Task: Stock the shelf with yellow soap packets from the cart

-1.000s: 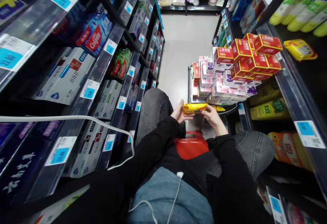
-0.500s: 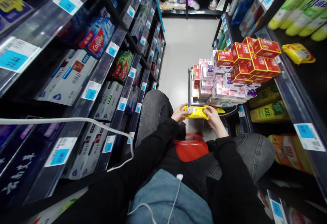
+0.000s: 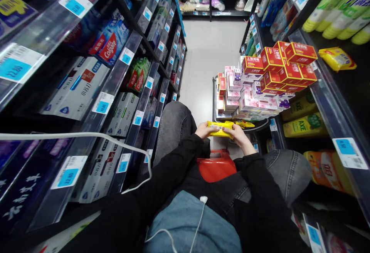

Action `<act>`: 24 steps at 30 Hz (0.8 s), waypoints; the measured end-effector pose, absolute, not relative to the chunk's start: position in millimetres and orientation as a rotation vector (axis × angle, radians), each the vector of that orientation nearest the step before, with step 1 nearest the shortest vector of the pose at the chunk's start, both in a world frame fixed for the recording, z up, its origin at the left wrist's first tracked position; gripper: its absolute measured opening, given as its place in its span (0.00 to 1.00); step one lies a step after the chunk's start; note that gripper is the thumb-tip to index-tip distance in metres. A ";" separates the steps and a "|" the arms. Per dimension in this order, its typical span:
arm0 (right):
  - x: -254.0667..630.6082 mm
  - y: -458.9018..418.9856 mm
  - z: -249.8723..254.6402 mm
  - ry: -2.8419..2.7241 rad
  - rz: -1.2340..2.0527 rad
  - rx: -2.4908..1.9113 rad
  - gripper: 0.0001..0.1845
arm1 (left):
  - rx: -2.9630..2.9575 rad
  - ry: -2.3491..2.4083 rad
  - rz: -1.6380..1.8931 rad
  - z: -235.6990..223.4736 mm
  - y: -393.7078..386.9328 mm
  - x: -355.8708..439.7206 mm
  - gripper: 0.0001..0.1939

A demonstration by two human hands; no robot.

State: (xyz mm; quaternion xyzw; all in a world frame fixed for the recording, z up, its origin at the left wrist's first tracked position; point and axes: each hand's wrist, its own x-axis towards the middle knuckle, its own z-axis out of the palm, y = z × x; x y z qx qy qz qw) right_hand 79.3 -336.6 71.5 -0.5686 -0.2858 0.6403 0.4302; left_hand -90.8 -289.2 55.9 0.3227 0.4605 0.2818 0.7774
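Between my knees, both hands grip a yellow wrapped packet [image 3: 220, 128] by its two ends. My left hand [image 3: 203, 130] is closed on its left end, and my right hand [image 3: 238, 134] closes on the right end. Just beyond my right fingers, another yellow packet [image 3: 244, 123] lies by the near edge of a cart. Red boxes [image 3: 290, 74] and pink-and-white soap boxes [image 3: 251, 98] are stacked in that cart. A further yellow packet [image 3: 337, 59] rests on the right-hand shelf.
Shelves of toothpaste boxes [image 3: 111, 47] line the left side. Bottles [image 3: 306, 126] fill shelves on the right. A red plastic object [image 3: 216, 167] stands between my legs. A white cable [image 3: 115, 139] crosses the left side. The aisle floor [image 3: 202, 52] runs ahead.
The packet has been turned in my hands, so its white barcode label now faces me less. Both hands keep hold of it and have shifted slightly.
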 end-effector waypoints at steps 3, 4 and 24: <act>81.2 -337.0 70.1 -0.783 1.626 -1.426 0.25 | 0.760 1.055 0.609 53.7 -289.4 -92.2 0.28; 81.5 -337.1 70.0 -0.800 1.633 -1.420 0.25 | 0.772 1.066 0.606 53.3 -289.4 -92.6 0.28; 83.2 -337.1 57.4 -0.810 1.625 -1.423 0.25 | 0.667 1.032 0.501 73.2 -293.9 -90.4 0.30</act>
